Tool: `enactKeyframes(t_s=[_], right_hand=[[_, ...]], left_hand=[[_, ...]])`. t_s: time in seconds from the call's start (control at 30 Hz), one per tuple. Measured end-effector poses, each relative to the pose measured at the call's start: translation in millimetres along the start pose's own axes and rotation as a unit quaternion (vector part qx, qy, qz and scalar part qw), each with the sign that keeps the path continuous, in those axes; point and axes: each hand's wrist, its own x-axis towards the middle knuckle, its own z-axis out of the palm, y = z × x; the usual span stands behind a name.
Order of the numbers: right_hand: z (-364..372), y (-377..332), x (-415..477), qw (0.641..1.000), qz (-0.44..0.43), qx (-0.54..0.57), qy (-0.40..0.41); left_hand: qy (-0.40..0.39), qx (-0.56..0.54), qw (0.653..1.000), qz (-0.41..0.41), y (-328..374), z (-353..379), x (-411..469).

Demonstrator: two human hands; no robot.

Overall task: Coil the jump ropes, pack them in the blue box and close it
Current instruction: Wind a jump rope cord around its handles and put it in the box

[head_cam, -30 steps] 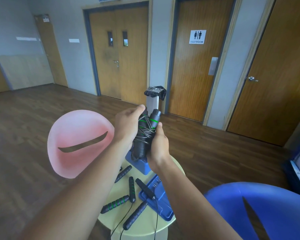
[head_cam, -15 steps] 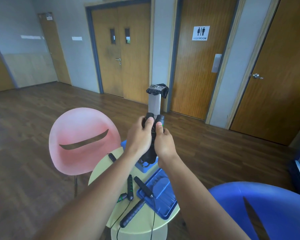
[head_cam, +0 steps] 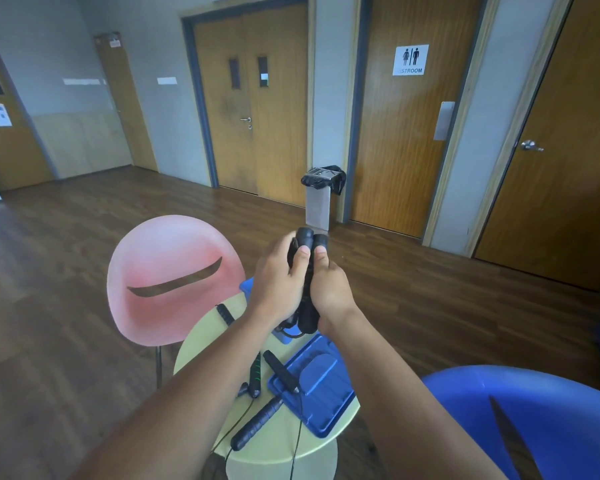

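Both hands have dropped lower toward the round table. Left hand and right hand close around the coiled jump rope, upright between the palms, above the blue box at the far edge.

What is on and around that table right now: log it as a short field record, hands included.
left hand: gripping coiled jump rope
right hand: gripping the same bundle
bundle position: held above the table
blue box: mostly hidden behind the hands
blue lid: lying on the round table, one rope handle resting on it
loose handles: several more on the table, uncoiled
chairs: pink chair behind, blue chair at right
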Motion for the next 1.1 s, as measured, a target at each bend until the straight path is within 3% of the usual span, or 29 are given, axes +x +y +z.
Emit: enactKeyframes(t_s=[0.17, 0.33, 0.53, 0.83, 1.1], right_hand=[[-8.5, 0.6, 1.3, 1.000, 0.003, -0.009, -0.011], [-19.4, 4.8, 3.7, 0.997, -0.061, -0.044, -0.018], [-23.2, 5.6, 10.3, 0.997, -0.070, -0.014, -0.005], [-35.6, 1.5, 24.1, 0.998, -0.051, -0.010, -0.035], [-35.9, 4.6, 40.3, 0.999, 0.016, -0.003, -0.049]], left_hand=[[0.001, 0.007, 1.000, -0.011, 3.6, 6.8, -5.4], [-0.037, -0.035, 0.997, -0.062, 18.0, 8.9, 1.0], [-0.017, -0.062, 0.997, -0.038, 24.3, 18.6, 1.2], [-0.005, -0.049, 0.999, -0.023, 24.1, 26.0, 6.0], [-0.027, -0.020, 0.999, -0.018, 16.1, 29.2, 18.1]])
